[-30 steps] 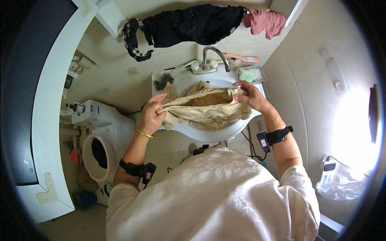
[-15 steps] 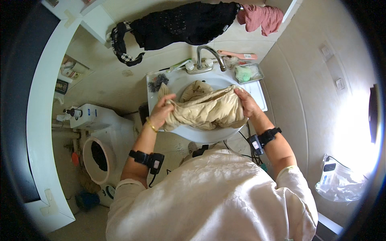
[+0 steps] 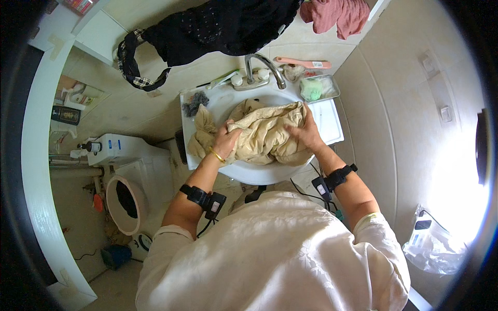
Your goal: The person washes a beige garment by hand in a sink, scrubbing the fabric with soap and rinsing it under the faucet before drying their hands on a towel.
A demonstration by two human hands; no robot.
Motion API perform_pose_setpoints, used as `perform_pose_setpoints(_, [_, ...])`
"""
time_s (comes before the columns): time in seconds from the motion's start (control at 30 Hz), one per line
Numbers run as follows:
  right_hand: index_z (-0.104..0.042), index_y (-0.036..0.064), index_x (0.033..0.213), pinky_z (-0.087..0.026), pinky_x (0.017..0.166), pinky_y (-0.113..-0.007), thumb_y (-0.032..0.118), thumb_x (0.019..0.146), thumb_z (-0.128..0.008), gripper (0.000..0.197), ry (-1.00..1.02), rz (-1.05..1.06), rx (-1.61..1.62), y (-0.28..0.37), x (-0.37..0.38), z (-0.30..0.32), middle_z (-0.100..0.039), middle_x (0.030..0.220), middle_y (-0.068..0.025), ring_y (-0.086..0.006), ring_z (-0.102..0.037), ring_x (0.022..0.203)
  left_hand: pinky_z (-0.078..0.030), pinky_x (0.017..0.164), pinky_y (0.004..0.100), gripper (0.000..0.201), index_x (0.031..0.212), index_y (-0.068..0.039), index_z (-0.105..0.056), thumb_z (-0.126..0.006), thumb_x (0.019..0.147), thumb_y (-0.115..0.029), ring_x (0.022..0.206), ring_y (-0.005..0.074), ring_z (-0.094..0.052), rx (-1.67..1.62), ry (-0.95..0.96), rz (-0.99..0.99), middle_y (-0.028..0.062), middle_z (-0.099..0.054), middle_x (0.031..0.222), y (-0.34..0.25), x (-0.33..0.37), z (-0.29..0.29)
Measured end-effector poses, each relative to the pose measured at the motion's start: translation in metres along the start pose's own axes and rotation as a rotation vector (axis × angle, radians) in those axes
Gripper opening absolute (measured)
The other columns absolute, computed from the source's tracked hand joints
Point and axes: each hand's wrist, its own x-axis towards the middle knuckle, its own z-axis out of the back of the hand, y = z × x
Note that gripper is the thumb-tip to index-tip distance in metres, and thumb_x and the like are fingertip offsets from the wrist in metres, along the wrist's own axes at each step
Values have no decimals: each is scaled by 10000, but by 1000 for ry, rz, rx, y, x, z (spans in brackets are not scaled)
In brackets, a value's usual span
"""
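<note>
Beige garment [image 3: 267, 136] lies bunched in the white sink [image 3: 249, 174] at the centre of the frame, and we have both hands on it. Our left hand [image 3: 226, 141] curls closed round a fold; our right hand [image 3: 307, 130] grips the right edge, thumb spread in front, fingers partly hidden behind the cloth. A second ago we held its opening stretched wide; now our hands are closer together, the opening is folded over, and a loose end lies left of our left hand. The cloth covers most of the basin from us. Just above it, the chrome faucet [image 3: 250, 66] arches over the back rim. We also see a grey scouring pad [image 3: 195, 103] on the sink's upper-left corner, a metal soap tray [image 3: 333, 94] upper right, and a black garment [image 3: 223, 31] hanging across the top.
</note>
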Motion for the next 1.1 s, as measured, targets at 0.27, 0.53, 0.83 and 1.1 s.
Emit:
perform_pose_setpoints(0.27, [-332,146,1299,-396,870,-439,217,746,-608,621,164,-38,-962,-19,-13,-26,-442,1124,-209,-376,-455,1007,-345,943,323,476,1255,-32,-370,-502,805,-110,1110,276,-442,465,-38,-80,169,-439,1222,63,54,-67])
perform_pose_setpoints(0.53, [-391,76,1238,-385,899,-437,368,778,-516,558,261,-179,-1085,-55,27,-37,-458,1143,-235,-398,-455,1057,-321,1000,363,456,1197,-10,-464,-509,765,-149,1182,346,-384,1218,210,21,220,-382,1290,71,90,-84])
perform_pose_setpoints(0.83, [-362,58,1264,-359,943,-436,501,812,-445,638,548,-390,-1084,-61,69,-38,-415,1222,-234,-400,-372,1164,-354,979,375,399,1149,-5,-523,-525,775,-142,1184,331,-399,1320,303,419,195,-380,1308,72,122,-84])
perform_pose_setpoints(1.1, [-369,28,1247,-363,939,-425,441,796,-489,623,624,-329,-988,-70,91,-49,-424,1227,-263,-382,-434,1133,-362,975,361,424,1214,-45,-481,-512,803,-143,1183,326,-406,1017,337,648,153,-394,1315,127,162,-60])
